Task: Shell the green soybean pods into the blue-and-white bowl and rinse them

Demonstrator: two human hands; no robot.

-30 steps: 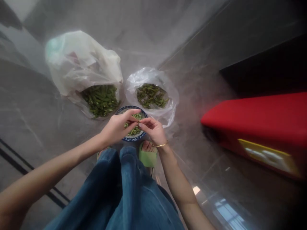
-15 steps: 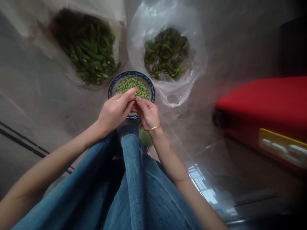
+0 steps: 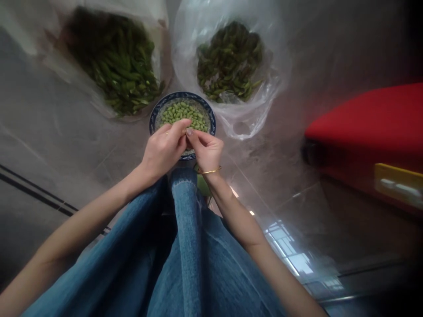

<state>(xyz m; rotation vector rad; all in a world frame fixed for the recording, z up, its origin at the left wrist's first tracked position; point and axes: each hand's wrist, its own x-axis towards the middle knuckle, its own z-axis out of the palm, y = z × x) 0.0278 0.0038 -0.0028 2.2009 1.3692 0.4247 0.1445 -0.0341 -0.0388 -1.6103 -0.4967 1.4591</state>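
Note:
Over the near side of a blue-and-white bowl (image 3: 153, 118), my left hand (image 3: 165, 143) and my right hand (image 3: 208, 149) meet with fingertips pinched together. Whatever is between the fingers is too small and hidden to make out. Shelled green beans (image 3: 181, 112) fill the bowl beneath them. Beyond it on the left, an open plastic bag holds a heap of green bean pods (image 3: 122, 70). To the right, a clear plastic bag (image 3: 244, 125) holds more green pods or husks (image 3: 231, 61). A gold bangle circles my right wrist.
Grey tiled floor (image 3: 271, 171) lies all around. At the right stands a red object (image 3: 370, 114) with a yellow label. My knees in blue denim (image 3: 187, 211) are close below the bowl, with a green item (image 3: 204, 186) partly hidden beside them.
The view has shifted slightly, moving the red object right and the bags up. My hands stay pinched together over the bowl; my right fingers have bent more and drawn in against the left.

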